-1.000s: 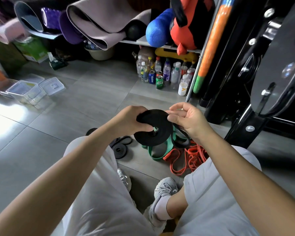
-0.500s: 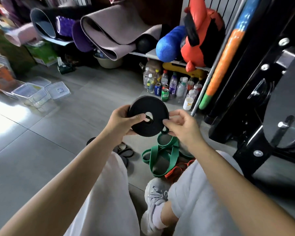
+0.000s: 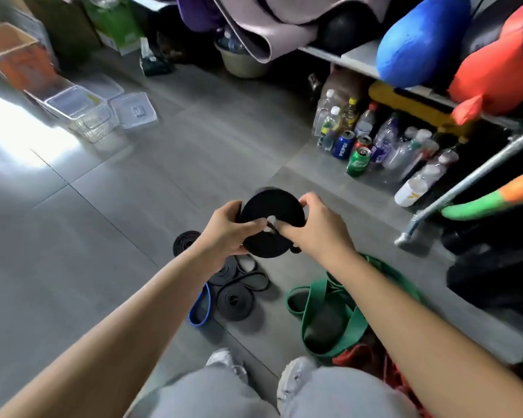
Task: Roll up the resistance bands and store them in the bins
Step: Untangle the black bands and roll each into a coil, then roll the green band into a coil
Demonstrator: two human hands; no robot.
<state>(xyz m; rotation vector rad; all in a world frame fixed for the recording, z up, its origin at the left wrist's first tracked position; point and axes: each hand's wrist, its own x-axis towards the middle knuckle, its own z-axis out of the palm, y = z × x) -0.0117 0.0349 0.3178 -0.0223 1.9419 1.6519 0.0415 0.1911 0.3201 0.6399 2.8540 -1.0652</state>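
A black resistance band rolled into a flat disc (image 3: 271, 211) is held up in front of me with both hands. My left hand (image 3: 227, 230) grips its left edge, thumb across the face near the centre hole. My right hand (image 3: 313, 227) pinches its right side, fingers curled over the rim. On the floor below lie several rolled black bands (image 3: 234, 298), a blue band (image 3: 201, 309), a loose green band (image 3: 332, 309) and a red band (image 3: 363, 359). Clear plastic bins (image 3: 79, 111) stand at the far left.
A loose clear lid (image 3: 133, 110) lies beside the bins. Bottles and cans (image 3: 375, 146) crowd under a shelf holding mats and a blue roller (image 3: 420, 40). A metal bar (image 3: 465, 184) leans at the right, next to black gym equipment (image 3: 495, 267). My knees and shoes fill the bottom.
My view has dropped and swung left, so the bins and the floor bands show more. Both hands have shifted their grip on the black roll, the right now closing over its rim.
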